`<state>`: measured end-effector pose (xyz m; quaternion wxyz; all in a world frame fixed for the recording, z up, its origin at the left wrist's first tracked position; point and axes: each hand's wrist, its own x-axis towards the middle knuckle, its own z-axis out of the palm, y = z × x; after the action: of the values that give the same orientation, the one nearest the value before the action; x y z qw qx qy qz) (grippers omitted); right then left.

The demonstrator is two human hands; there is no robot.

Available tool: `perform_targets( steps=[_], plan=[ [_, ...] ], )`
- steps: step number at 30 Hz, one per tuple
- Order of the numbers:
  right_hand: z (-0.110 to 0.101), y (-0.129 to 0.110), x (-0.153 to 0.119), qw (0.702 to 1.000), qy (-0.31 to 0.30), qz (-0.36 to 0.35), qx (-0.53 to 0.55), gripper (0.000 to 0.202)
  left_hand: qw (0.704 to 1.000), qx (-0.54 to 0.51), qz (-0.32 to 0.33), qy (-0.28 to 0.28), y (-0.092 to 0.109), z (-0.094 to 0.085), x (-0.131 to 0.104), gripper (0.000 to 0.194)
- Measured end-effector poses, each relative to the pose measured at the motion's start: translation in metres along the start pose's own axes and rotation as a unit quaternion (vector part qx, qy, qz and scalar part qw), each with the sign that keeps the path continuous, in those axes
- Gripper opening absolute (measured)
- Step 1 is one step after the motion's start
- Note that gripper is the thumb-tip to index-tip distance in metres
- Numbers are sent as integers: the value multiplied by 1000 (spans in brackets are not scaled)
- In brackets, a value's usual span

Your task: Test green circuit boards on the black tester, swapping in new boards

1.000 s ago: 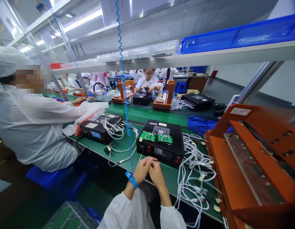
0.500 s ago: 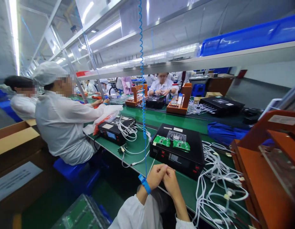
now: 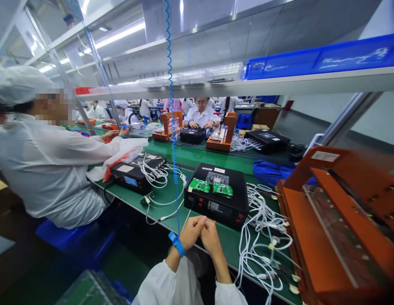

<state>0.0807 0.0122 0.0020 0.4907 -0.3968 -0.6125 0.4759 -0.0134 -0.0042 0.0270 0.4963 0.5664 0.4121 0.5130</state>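
View swung right; black box [image 3: 227,208] faces hands [image 3: 191,231] broadside.

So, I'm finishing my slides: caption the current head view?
Left hand and right hand meet before a black box bearing green circuit boards, white cables heaped beside it.

The left hand [image 3: 191,234] and the right hand [image 3: 211,237] met in front of the lap, touching at the curled fingers [image 3: 201,221], backs mostly upward. The left wrist [image 3: 173,258] and right wrist [image 3: 222,269] sat apart, both forearms slanting inward. From my spot, the palms were hidden.
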Motion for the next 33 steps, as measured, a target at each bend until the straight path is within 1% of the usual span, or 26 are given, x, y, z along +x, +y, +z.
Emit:
perform_targets(
  steps=[10,16,23,33],
  plan=[
    [1,-1,-1,1000,2,8,8,43,1000,21,2,1,-1,-1,1,57],
    [1,-1,-1,1000,-3,7,10,39,1000,14,-1,1,-1,-1,1,56],
    [1,1,0,1000,2,10,12,41,1000,23,1,5,-4,-2,1,55],
    [1,-3,0,1000,1,15,25,40,1000,20,3,2,0,-2,0,53]
  ],
)
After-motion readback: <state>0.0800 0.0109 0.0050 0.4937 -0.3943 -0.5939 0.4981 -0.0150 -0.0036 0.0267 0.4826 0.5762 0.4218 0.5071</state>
